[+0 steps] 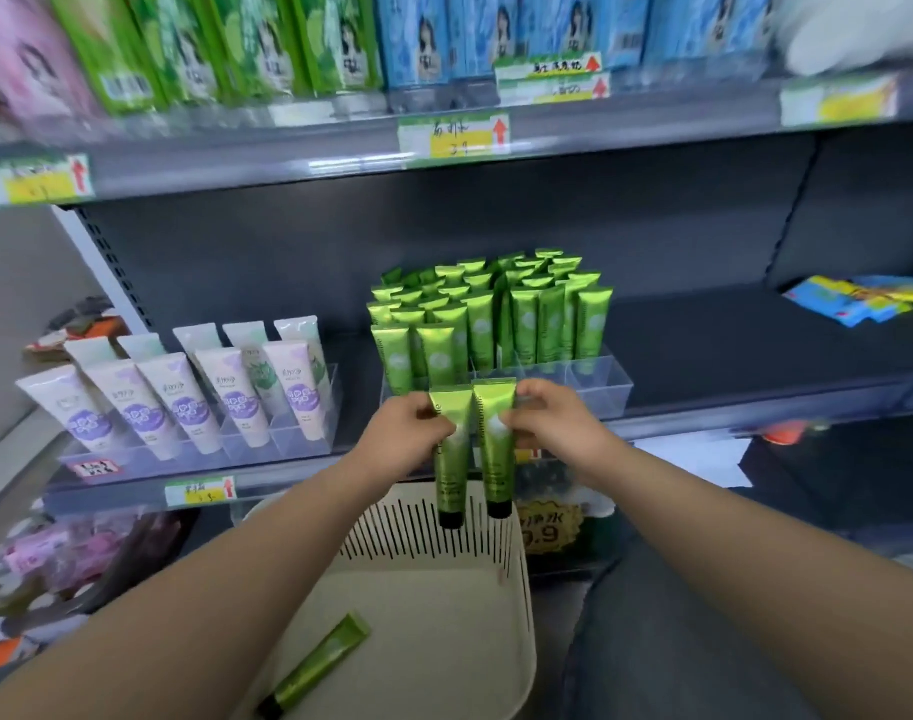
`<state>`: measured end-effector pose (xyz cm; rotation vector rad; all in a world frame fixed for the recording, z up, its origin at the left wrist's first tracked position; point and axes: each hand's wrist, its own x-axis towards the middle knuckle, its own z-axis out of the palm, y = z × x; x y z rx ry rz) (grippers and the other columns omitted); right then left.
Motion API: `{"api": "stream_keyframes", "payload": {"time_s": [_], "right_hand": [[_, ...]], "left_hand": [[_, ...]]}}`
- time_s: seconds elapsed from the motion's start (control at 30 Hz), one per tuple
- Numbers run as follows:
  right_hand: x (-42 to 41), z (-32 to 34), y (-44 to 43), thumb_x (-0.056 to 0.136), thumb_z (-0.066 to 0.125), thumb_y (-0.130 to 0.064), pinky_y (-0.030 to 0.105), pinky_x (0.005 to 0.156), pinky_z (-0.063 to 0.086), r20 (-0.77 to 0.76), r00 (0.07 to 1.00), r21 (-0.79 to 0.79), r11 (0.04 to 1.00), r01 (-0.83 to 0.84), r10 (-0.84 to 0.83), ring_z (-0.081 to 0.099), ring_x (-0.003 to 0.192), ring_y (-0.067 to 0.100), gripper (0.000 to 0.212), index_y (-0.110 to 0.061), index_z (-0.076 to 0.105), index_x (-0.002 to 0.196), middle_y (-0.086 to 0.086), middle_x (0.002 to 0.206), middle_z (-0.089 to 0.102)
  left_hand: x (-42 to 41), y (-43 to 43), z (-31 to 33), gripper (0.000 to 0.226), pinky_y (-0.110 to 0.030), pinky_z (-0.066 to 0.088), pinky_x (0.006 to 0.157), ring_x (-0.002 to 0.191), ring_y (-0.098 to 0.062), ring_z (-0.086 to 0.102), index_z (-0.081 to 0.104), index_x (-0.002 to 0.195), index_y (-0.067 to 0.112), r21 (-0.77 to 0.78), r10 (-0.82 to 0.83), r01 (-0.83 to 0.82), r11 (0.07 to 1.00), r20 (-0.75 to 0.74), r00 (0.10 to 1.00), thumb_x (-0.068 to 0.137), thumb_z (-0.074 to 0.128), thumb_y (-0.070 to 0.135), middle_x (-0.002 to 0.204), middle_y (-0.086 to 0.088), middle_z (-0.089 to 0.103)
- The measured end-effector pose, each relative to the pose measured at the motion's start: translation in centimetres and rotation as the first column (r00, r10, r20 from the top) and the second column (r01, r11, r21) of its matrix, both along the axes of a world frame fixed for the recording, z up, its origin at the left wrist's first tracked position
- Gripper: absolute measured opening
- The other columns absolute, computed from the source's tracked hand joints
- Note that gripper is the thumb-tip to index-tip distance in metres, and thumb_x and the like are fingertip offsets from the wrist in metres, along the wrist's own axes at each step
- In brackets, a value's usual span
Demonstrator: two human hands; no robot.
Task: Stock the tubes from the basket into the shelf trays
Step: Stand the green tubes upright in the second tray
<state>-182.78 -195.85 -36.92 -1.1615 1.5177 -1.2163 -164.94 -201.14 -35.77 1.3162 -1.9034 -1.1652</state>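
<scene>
Two green tubes are up, one per side. Your left grip [410,433] pinches the left tube [452,459] just below its crimped end, and your right grip [550,423] pinches the right tube [496,459] the same way. Both hang cap-down, side by side and nearly touching. They sit just in front of the clear tray [607,392] on the middle shelf and above the far rim of the basket [522,589].

- One loose tube [319,667] lies flat on the basket floor, cap toward you. It looks like the last one to go.
- The stocked tubes [485,314] stand crimp-up, packed tight at the back and left of the tray. The front right cells look unfilled, so aim there.
- A second tray to the left holds purple tubes [184,407]. It is well apart, not your target.

Doing the step well:
- Lift both caps over the tray's front wall before moving forward. The wall is clear plastic and easy to clip.
- Match the standing rows: cap down, crimp up, printed face outward.
- Lower each tube straight into its own open cell. Angling in risks nudging the front-row tubes.
- Spread your hands a little first so the two tubes do not catch on each other.
- Let go only once each cap rests on the tray floor. Tall, thin tubes will likely topple if dropped.
</scene>
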Motion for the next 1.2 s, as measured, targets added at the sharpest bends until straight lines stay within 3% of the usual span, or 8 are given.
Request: {"api": "stream_keyframes", "payload": {"time_s": [0.13,0.3,0.5,0.63,0.7,0.83,1.1,1.2], "right_hand": [[-2.5,1.9,-1.0,0.087,0.063,-0.007,0.039,0.083,0.055,-0.006,0.999,-0.030,0.998,0.047,-0.047,0.059,0.082,0.022,0.014,-0.015,0.053,0.092,0.003,0.084,0.056],[-4.7,4.1,-2.3,0.087,0.063,-0.005,0.030,0.074,0.053,-0.001,0.995,-0.082,0.991,0.101,-0.102,0.057,0.080,0.019,0.025,-0.011,0.052,0.108,0.006,0.086,0.056],[-6.8,6.2,-4.3,0.087,0.061,-0.002,0.028,0.073,0.051,0.013,0.988,-0.168,0.974,0.153,-0.153,0.056,0.079,0.018,0.021,-0.010,0.050,0.103,0.011,0.089,0.055],[-8.1,6.2,-5.8,0.087,0.062,-0.004,0.038,0.086,0.051,0.017,0.980,-0.197,0.960,0.200,-0.200,0.057,0.087,0.021,0.027,-0.010,0.052,0.112,0.001,0.081,0.056],[-8.6,5.7,-6.5,0.087,0.062,-0.005,0.042,0.091,0.049,-0.003,0.976,-0.197,0.957,0.211,-0.216,0.058,0.088,0.022,0.033,-0.008,0.051,0.119,-0.001,0.082,0.057],[-8.9,4.4,-7.5,0.087,0.062,-0.005,0.044,0.092,0.048,0.001,0.971,-0.188,0.953,0.235,-0.239,0.057,0.090,0.022,0.036,-0.007,0.051,0.121,0.001,0.084,0.056],[-9.1,1.8,-8.3,0.085,0.064,-0.006,0.043,0.092,0.049,-0.048,0.974,-0.132,0.968,0.213,-0.220,0.058,0.096,0.024,0.024,-0.016,0.051,0.103,0.010,0.100,0.057],[-9.2,1.0,-8.5,0.085,0.064,-0.007,0.045,0.096,0.048,-0.049,0.977,-0.103,0.974,0.200,-0.206,0.059,0.102,0.026,0.024,-0.018,0.050,0.101,0.009,0.099,0.058]], "left_hand": [[-2.4,-1.1,2.4,0.015,-0.031,0.039,0.061,0.064,-0.020,0.050,0.052,0.075,0.007,-0.062,0.016,-0.016,0.998,-0.003,1.000,0.085,0.062,0.014,0.069,-0.011,0.051],[-5.1,-2.2,4.8,0.022,-0.025,0.030,0.048,0.052,-0.015,0.040,0.043,0.073,0.012,-0.155,0.024,-0.026,0.988,-0.014,1.000,0.089,0.059,0.014,0.065,-0.005,0.046],[-7.9,-3.8,5.9,0.027,-0.029,0.034,0.057,0.063,-0.016,0.040,0.038,0.072,0.013,-0.275,0.069,-0.083,0.958,-0.060,0.996,0.091,0.057,0.014,0.071,-0.003,0.045],[-9.4,-4.8,5.4,0.017,-0.028,0.040,0.058,0.064,-0.015,0.046,0.043,0.081,0.012,-0.346,0.112,-0.120,0.931,-0.043,0.993,0.094,0.053,0.014,0.075,-0.003,0.051],[-10.0,-5.3,5.0,0.009,-0.033,0.046,0.069,0.077,-0.022,0.054,0.047,0.095,0.006,-0.364,0.131,-0.136,0.921,-0.039,0.991,0.095,0.051,0.014,0.087,-0.010,0.058],[-10.7,-6.1,3.5,0.028,-0.034,0.046,0.068,0.089,-0.031,0.060,0.042,0.122,-0.001,-0.355,0.160,-0.152,0.922,-0.006,0.987,0.097,0.045,0.013,0.091,-0.010,0.058],[-11.6,-7.4,0.8,0.026,-0.028,0.037,0.053,0.080,-0.028,0.058,0.039,0.122,0.003,-0.331,0.164,-0.133,0.934,0.068,0.984,0.099,0.041,0.014,0.078,-0.003,0.052],[-11.8,-7.6,0.1,0.036,-0.027,0.041,0.063,0.084,-0.023,0.055,0.034,0.132,0.002,-0.292,0.142,-0.116,0.949,0.068,0.988,0.099,0.041,0.015,0.094,-0.007,0.056]]}}
